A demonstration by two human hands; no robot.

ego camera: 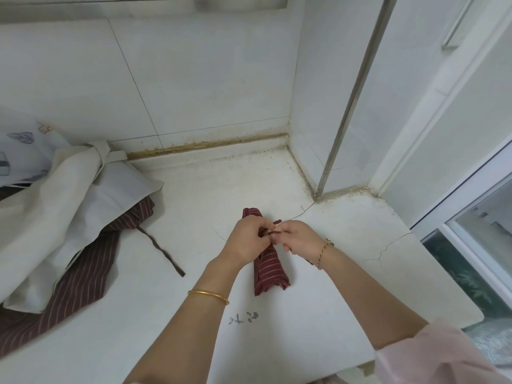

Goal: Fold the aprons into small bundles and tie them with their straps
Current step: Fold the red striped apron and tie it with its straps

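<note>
Your left hand and right hand meet mid-frame, fingers pinched on thin dark-red strap. Rolled dark-red striped apron bundle lies on white bench under them. Cream apron heaped left.

The rolled bundle is soft maroon cloth with thin pale stripes, as is the loose apron at left. Over it lies a matt cream cloth. The counter is smooth white stone-like slab, cracked at right. The far wall tiles look glossy. A shiny gold-coloured metal bangle circles the left wrist.
</note>
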